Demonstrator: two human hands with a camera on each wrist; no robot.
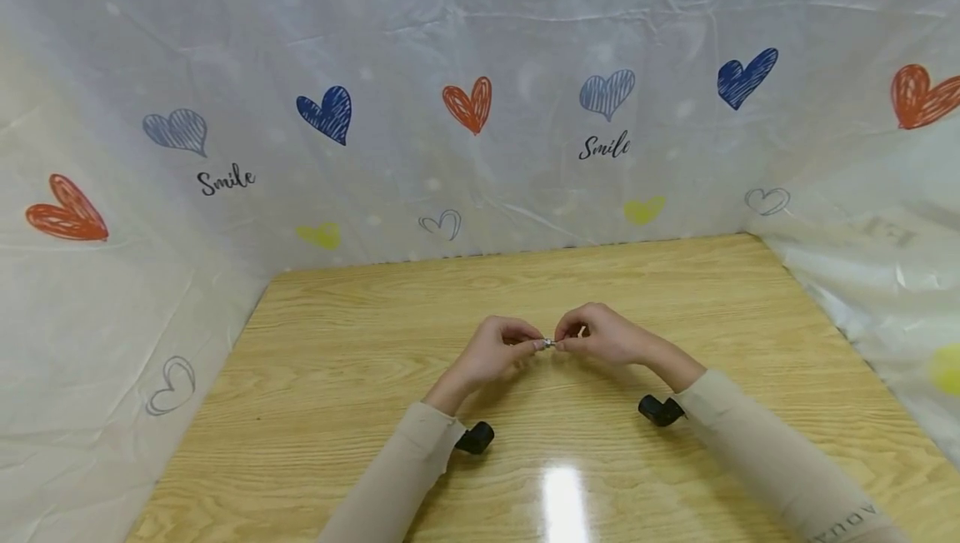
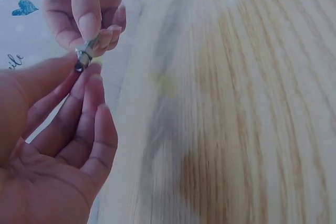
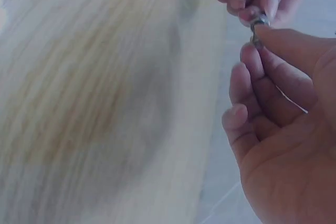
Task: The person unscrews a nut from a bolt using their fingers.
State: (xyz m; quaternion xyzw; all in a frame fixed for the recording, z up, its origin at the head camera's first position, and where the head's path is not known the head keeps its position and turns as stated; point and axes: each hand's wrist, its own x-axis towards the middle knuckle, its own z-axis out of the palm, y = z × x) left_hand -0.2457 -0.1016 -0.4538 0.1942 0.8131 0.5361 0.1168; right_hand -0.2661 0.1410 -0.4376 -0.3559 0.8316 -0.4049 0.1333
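Both hands meet over the middle of the wooden table (image 1: pixel 360 376), fingertips almost touching. Between them is a small silvery metal part (image 1: pixel 548 343), a short cylinder with a dark round end and a thinner stem. My left hand (image 1: pixel 491 351) pinches its wider end between thumb and index finger. From the other side, my right hand (image 1: pixel 606 336) pinches the stem with thumb and fingertip. In the left wrist view the metal part (image 2: pixel 84 57) shows its dark end toward the camera. The right wrist view shows a ring-like collar on the metal part (image 3: pixel 260 20), partly hidden by fingers.
A white sheet (image 1: pixel 390 168) printed with hearts and "Smile" hangs behind the table and along both sides. Black wrist-camera mounts (image 1: pixel 476 438) stick out beneath the beige sleeves (image 1: pixel 405 468). Light glares off the table's near part.
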